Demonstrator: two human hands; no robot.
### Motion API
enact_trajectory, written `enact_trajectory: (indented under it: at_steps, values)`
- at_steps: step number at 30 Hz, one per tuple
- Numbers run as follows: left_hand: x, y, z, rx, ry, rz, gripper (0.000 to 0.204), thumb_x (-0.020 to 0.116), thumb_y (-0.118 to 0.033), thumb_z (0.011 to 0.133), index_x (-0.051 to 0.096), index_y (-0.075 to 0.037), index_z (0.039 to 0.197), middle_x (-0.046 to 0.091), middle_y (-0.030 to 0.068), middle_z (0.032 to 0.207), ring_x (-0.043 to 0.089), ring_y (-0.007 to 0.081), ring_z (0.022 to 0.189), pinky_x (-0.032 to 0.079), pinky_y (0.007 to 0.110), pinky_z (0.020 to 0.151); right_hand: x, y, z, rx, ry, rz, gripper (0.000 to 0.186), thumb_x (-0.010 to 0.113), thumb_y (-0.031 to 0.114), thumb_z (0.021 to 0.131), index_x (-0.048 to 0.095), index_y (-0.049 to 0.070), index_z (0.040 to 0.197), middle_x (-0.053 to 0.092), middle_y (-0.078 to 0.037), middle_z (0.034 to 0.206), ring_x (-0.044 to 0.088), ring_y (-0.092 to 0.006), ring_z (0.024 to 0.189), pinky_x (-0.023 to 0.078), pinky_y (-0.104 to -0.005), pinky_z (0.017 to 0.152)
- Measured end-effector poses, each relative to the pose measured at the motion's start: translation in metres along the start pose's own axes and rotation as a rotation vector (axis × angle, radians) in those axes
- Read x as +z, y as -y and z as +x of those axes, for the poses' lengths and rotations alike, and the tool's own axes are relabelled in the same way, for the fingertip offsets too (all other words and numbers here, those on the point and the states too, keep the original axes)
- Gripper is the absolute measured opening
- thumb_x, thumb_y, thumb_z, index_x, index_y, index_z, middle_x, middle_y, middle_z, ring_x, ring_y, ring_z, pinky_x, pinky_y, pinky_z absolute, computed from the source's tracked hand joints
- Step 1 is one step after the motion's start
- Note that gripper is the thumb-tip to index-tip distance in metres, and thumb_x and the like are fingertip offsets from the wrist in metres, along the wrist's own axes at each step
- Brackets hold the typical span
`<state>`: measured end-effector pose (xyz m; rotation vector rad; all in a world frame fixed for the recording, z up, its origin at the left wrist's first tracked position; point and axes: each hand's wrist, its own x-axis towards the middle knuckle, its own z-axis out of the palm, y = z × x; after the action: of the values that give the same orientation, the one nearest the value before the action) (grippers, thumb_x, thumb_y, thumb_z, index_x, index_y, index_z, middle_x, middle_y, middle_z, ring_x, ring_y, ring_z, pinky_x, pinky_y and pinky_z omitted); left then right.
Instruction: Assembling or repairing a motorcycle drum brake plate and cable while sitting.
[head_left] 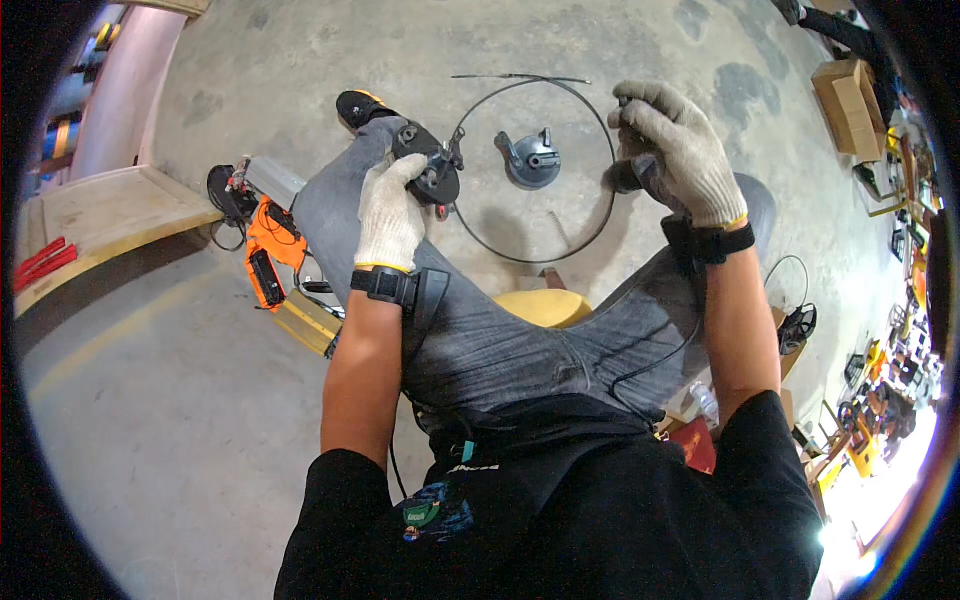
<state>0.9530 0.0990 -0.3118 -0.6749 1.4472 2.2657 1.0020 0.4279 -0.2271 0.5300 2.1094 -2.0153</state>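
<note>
My left hand (390, 210), in a white knit glove, grips a black metal part (438, 185) with bolts and a lever, held over my left thigh. My right hand (680, 160), gloved too, is raised at the right of the cable loop, its fingers bent and pinched around a small dark piece that I cannot make out. A round dark metal hub plate (536, 163) with an arm lies on the floor between my legs, inside a looped black cable (535, 260) whose straight end lies across the top.
A wooden bench (120, 205) with red tools (45, 262) stands left, beside an orange-and-black machine (268, 250). A yellow seat (545, 308) is beneath me. At right are a cardboard box (842, 110), assorted clutter (870, 430) and another person's dark-clothed leg (840, 30).
</note>
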Motion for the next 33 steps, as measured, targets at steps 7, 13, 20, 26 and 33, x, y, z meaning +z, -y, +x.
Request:
enact_trajectory:
  at_steps: [7, 13, 20, 26, 33]
  values:
    - [0.000, 0.011, 0.022, -0.085, -0.030, 0.512, 0.020, 0.069, -0.018, 0.090, 0.071, 0.002, 0.092, 0.067, 0.0089, 0.076, 0.063, 0.0189, 0.057, 0.049, 0.035, 0.046, -0.007, -0.008, 0.053, -0.049, 0.002, -0.045, 0.035, 0.061, 0.028, 0.103, 0.068, -0.003, 0.119, 0.072, -0.007, 0.095, 0.063, -0.0126, 0.078, 0.056, -0.0292, 0.071]
    - [0.013, 0.056, 0.068, -0.076, -0.090, 1.094, 0.041, 0.081, -0.030, 0.079, 0.072, 0.005, 0.099, 0.073, 0.0142, 0.087, 0.069, 0.0215, 0.075, 0.054, 0.035, 0.067, -0.009, -0.040, 0.064, 0.077, 0.078, -0.246, 0.031, 0.064, 0.029, 0.099, 0.068, -0.002, 0.104, 0.068, -0.004, 0.085, 0.062, -0.0124, 0.072, 0.054, -0.0293, 0.067]
    - [0.010, 0.150, 0.120, 0.080, 0.025, 1.285, 0.056, 0.082, -0.032, 0.078, 0.059, 0.002, 0.115, 0.074, 0.0199, 0.106, 0.073, 0.0323, 0.097, 0.056, 0.041, 0.084, -0.012, -0.065, 0.063, -0.055, 0.172, -0.536, 0.020, 0.063, 0.016, 0.089, 0.066, 0.000, 0.101, 0.067, -0.020, 0.084, 0.068, -0.0331, 0.078, 0.053, -0.0398, 0.074]
    - [0.006, 0.202, 0.125, 0.043, 0.076, 1.847, 0.059, 0.083, -0.035, 0.080, 0.052, -0.005, 0.120, 0.065, 0.0191, 0.113, 0.067, 0.0359, 0.107, 0.056, 0.047, 0.091, -0.003, -0.061, 0.059, -0.003, 0.317, -0.603, 0.016, 0.062, 0.008, 0.087, 0.062, 0.001, 0.100, 0.065, -0.022, 0.084, 0.068, -0.0401, 0.083, 0.052, -0.0435, 0.075]
    - [-0.007, 0.253, 0.120, 0.224, 0.276, 1.999, 0.047, 0.079, -0.031, 0.084, 0.054, -0.007, 0.117, 0.067, 0.0161, 0.106, 0.067, 0.0339, 0.099, 0.052, 0.050, 0.082, 0.015, -0.053, 0.064, 0.169, 0.360, -0.718, 0.014, 0.066, 0.005, 0.084, 0.063, 0.005, 0.098, 0.068, -0.017, 0.089, 0.068, -0.0364, 0.087, 0.053, -0.0420, 0.079]
